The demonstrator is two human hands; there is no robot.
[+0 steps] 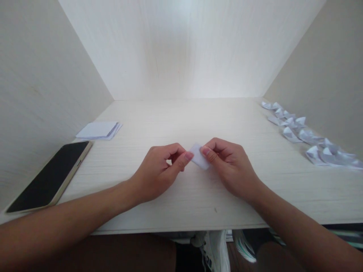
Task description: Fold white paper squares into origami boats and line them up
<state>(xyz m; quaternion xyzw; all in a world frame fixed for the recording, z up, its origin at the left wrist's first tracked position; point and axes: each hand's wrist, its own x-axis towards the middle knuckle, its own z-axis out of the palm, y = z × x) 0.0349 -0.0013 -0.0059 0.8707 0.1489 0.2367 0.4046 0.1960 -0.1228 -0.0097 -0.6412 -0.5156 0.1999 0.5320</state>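
Note:
A small folded piece of white paper (200, 158) is held just above the middle of the desk, between my two hands. My left hand (167, 166) pinches its left corner between thumb and forefinger. On the other side, my right hand (228, 162) grips the paper's right edge, with the thumb pressed on top. The fingers behind the paper are partly hidden.
Several folded paper boats (300, 134) stand in rows along the right wall of the desk (159, 117). A stack of white paper sheets (98, 129) lies at the left. Nearer, a dark-screened phone (48, 177) lies by the left wall.

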